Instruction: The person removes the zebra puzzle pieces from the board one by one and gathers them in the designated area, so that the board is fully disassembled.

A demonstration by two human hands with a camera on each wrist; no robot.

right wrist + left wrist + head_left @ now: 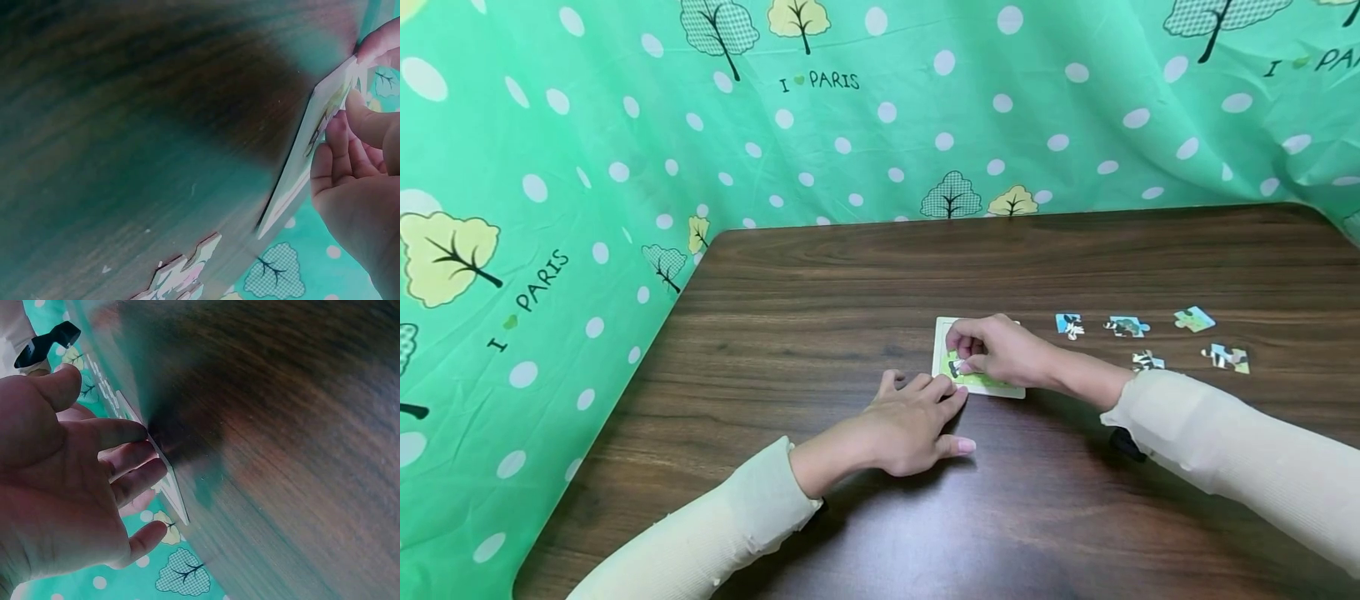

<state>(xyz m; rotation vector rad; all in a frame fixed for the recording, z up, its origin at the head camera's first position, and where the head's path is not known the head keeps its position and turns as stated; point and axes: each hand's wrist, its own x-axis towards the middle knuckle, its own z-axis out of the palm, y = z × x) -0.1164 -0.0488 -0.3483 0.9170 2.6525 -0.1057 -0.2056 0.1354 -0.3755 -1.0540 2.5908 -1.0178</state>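
A thin puzzle board [939, 342] with a pale border and a green picture area lies flat on the table. Over it my right hand [1003, 350] bends down, fingers curled, pinching a small jigsaw piece [956, 367] with black and white on it against the board. That hand hides much of the picture area. My left hand [910, 425] is spread with its palm down, and its fingertips touch the board's near edge. In the left wrist view, the fingers [140, 478] reach the white rim; in the right wrist view, the thumb [369, 119] is bent close over the board's face.
Several loose jigsaw pieces [1126, 326] lie on the dark wooden table [820, 292] to the right of the board, some close to the right forearm. A green curtain [850, 167] with white dots and trees hangs behind and along the left side.
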